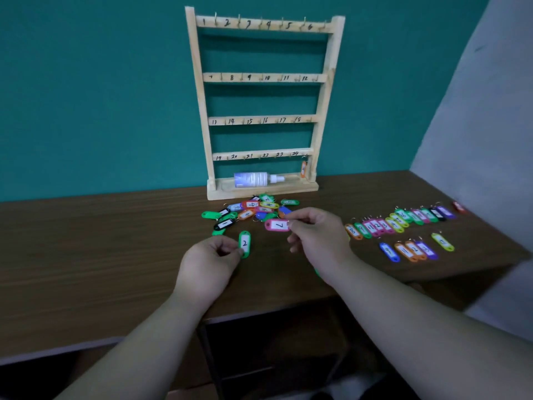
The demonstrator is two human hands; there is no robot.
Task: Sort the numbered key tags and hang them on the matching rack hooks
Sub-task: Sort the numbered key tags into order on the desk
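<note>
Teal wall and a brown desk (pixel 86 255) frame the work. At centre frame the left hand (pixel 207 267) pinches the lower end of a green tag marked 2 (pixel 245 243), while the right hand (pixel 318 238) pinches the end of a pink tag marked 7 (pixel 277 225) — each grip is closed on its tag, just in front of the loose pile of tags (pixel 251 210). To the right lie two sorted rows of tags (pixel 403 223) on the desk. Beyond the pile stands the wooden rack (pixel 264 105), numbered 1 to 24; only one orange tag (pixel 303 168) hangs there, at the lower right hook. A white spray bottle (pixel 256 179) lies in its base tray. Sorting looks roughly half done — hanging has barely begun.
</note>
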